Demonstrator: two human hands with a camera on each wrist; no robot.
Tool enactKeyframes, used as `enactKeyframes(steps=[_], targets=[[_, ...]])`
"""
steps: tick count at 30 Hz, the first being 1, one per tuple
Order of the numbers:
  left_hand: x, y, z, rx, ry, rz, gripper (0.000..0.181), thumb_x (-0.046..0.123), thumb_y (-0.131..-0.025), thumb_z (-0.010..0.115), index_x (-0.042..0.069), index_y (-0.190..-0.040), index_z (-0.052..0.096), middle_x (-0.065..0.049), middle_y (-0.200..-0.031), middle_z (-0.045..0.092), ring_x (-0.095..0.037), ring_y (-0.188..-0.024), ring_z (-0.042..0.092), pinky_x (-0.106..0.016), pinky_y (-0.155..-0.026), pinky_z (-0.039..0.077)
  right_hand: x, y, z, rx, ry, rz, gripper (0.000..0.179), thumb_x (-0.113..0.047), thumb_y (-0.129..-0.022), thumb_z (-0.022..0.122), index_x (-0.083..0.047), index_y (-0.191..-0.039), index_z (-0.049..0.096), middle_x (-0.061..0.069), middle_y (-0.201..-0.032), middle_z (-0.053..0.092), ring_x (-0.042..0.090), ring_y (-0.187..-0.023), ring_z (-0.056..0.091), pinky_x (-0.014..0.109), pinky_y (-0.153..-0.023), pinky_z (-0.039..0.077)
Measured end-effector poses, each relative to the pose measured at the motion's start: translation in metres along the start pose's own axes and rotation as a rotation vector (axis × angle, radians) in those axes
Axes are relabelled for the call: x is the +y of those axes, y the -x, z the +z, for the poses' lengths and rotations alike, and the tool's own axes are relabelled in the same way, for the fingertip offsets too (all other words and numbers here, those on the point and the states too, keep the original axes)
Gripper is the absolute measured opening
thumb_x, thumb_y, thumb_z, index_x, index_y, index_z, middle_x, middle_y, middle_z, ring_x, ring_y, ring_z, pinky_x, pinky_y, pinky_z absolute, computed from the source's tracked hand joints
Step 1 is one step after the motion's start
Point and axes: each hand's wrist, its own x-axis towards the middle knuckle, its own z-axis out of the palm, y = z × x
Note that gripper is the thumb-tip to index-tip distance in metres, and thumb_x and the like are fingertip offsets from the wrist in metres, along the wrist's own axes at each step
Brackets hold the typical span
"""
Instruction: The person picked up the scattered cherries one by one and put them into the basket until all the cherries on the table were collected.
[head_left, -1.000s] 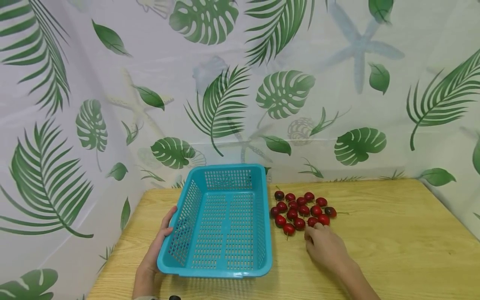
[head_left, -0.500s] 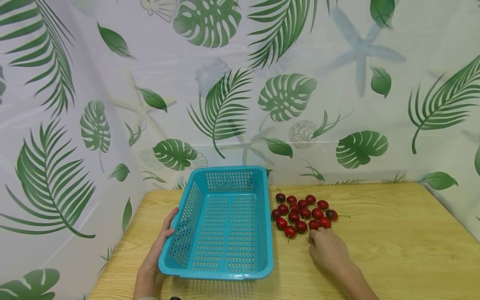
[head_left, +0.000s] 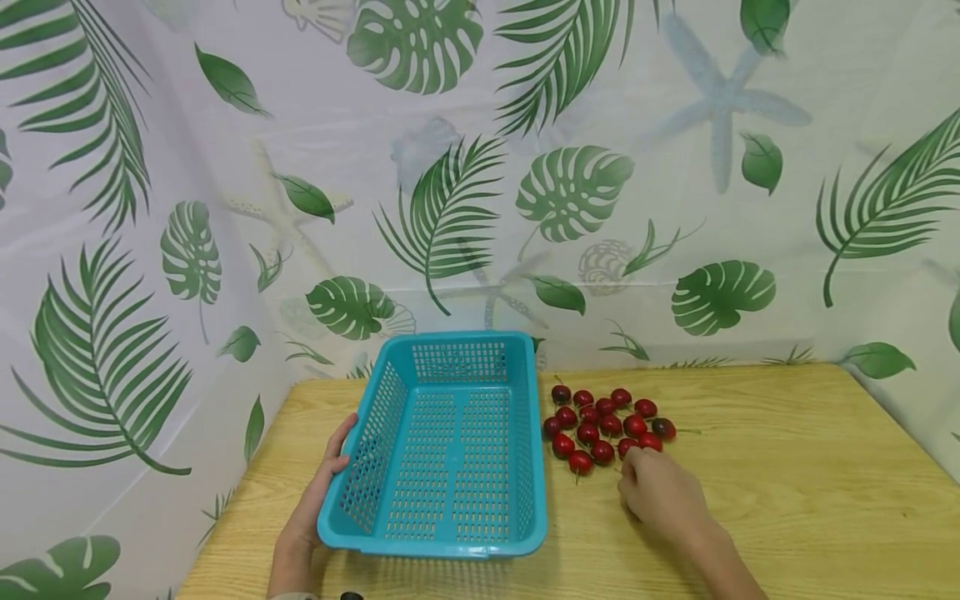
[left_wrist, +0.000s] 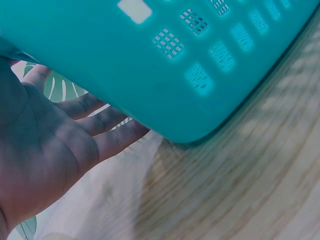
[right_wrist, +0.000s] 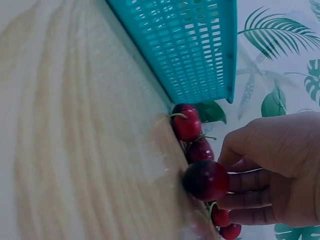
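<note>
The left hand grips the basket while the right hand pinches a cherry toward the table's far edge, a picking step, I'd say, wanting a gentle lift next.

Two bare hands, with a pale cuff or band at the left wrist.
In my head view the left hand is slim, and a light-coloured edge of something worn crosses its wrist at the picture's bottom; I cannot tell whether it is sleeve or strap. The right hand runs into a bare, smooth, narrowing forearm. My left wrist camera shows a broad palm marked by fine creases, with slender fingers. On the right wrist camera I see jointed fingers, lined at the knuckles.
</note>
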Motion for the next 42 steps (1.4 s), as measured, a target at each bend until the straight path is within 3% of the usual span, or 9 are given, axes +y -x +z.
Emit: enactKeyframes(steps=[10, 12, 15, 19, 23, 26, 29, 36, 42], targets=[[0.001, 0.001, 0.001, -0.001, -0.013, 0.008, 0.066, 0.010, -0.098, 0.021, 0.034, -0.158, 0.011, -0.024, -0.163, -0.008, -0.054, -0.146, 0.003, -0.064, -0.112, 0.012, -0.014, 0.001, -0.018, 0.135, -0.122, 0.009, 0.005, -0.008, -0.086, 0.064, -0.005, -0.090, 0.066, -0.001, -0.077, 0.061, 0.012, -0.062, 0.049, 0.030, -0.054, 0.042], [0.001, 0.004, 0.000, 0.002, -0.011, -0.024, 0.064, 0.014, -0.099, 0.021, 0.033, -0.159, 0.009, -0.021, -0.164, -0.007, -0.052, -0.146, 0.005, -0.063, -0.111, 0.018, -0.018, 0.001, -0.020, 0.184, -0.145, -0.003, 0.006, -0.007, -0.085, 0.065, -0.006, -0.091, 0.067, 0.000, -0.078, 0.063, 0.012, -0.063, 0.051, 0.030, -0.055, 0.044], [0.000, 0.006, 0.000, -0.002, -0.019, -0.009, 0.065, 0.014, -0.099, 0.021, 0.026, -0.160, 0.002, -0.022, -0.164, -0.007, -0.053, -0.146, 0.005, -0.062, -0.110, 0.020, -0.026, 0.002, -0.021, 0.284, -0.173, -0.046, 0.011, -0.005, -0.085, 0.065, -0.007, -0.095, 0.070, 0.000, -0.080, 0.066, 0.011, -0.066, 0.054, 0.027, -0.056, 0.045], [-0.001, 0.003, 0.000, -0.007, -0.026, 0.037, 0.066, 0.010, -0.099, 0.020, 0.027, -0.161, 0.004, -0.026, -0.162, -0.007, -0.055, -0.145, 0.004, -0.065, -0.111, 0.014, -0.038, 0.003, -0.022, 0.419, -0.215, -0.129, 0.022, 0.000, -0.085, 0.065, -0.008, -0.104, 0.073, -0.001, -0.080, 0.066, 0.008, -0.064, 0.052, 0.024, -0.053, 0.042], [-0.002, 0.001, 0.000, -0.010, -0.027, 0.040, 0.066, 0.010, -0.098, 0.020, 0.042, -0.155, 0.015, -0.027, -0.162, -0.007, -0.056, -0.145, 0.004, -0.066, -0.110, 0.013, -0.049, 0.005, -0.024, 0.495, -0.249, -0.202, 0.029, 0.004, -0.083, 0.066, -0.008, -0.109, 0.073, -0.003, -0.079, 0.063, 0.006, -0.063, 0.048, 0.023, -0.053, 0.041], [-0.001, 0.001, 0.000, -0.019, -0.016, 0.036, 0.065, 0.010, -0.098, 0.020, 0.050, -0.149, 0.022, -0.027, -0.162, -0.006, -0.055, -0.145, 0.004, -0.062, -0.111, 0.015, -0.058, 0.008, -0.024, 0.526, -0.282, -0.233, 0.026, 0.005, -0.083, 0.068, -0.007, -0.106, 0.072, -0.005, -0.078, 0.064, 0.004, -0.065, 0.051, 0.025, -0.056, 0.046], [0.000, 0.002, 0.000, -0.035, -0.001, 0.040, 0.066, 0.010, -0.098, 0.019, 0.048, -0.152, 0.019, -0.027, -0.162, -0.006, -0.054, -0.145, 0.004, -0.060, -0.111, 0.016, -0.067, 0.011, -0.023, 0.555, -0.336, -0.258, 0.024, 0.005, -0.083, 0.069, -0.006, -0.103, 0.070, -0.006, -0.077, 0.065, 0.003, -0.065, 0.053, 0.024, -0.058, 0.048], [0.002, 0.010, -0.001, -0.001, 0.007, -0.057, 0.062, 0.021, -0.100, 0.022, 0.032, -0.160, 0.006, -0.014, -0.166, -0.005, -0.048, -0.147, 0.007, -0.052, -0.106, 0.030, -0.090, 0.019, -0.016, 0.559, -0.471, -0.392, 0.027, 0.010, -0.078, 0.073, -0.008, -0.098, 0.069, -0.008, -0.076, 0.065, 0.002, -0.064, 0.054, 0.016, -0.052, 0.042], [0.003, 0.012, -0.001, -0.001, 0.035, -0.075, 0.062, 0.022, -0.102, 0.022, 0.029, -0.160, 0.003, -0.013, -0.166, -0.004, -0.047, -0.147, 0.009, -0.051, -0.104, 0.034, -0.104, 0.024, 0.001, 0.515, -0.450, -0.492, 0.029, 0.011, -0.075, 0.076, -0.009, -0.095, 0.069, -0.008, -0.080, 0.068, -0.001, -0.066, 0.053, 0.016, -0.053, 0.043]])
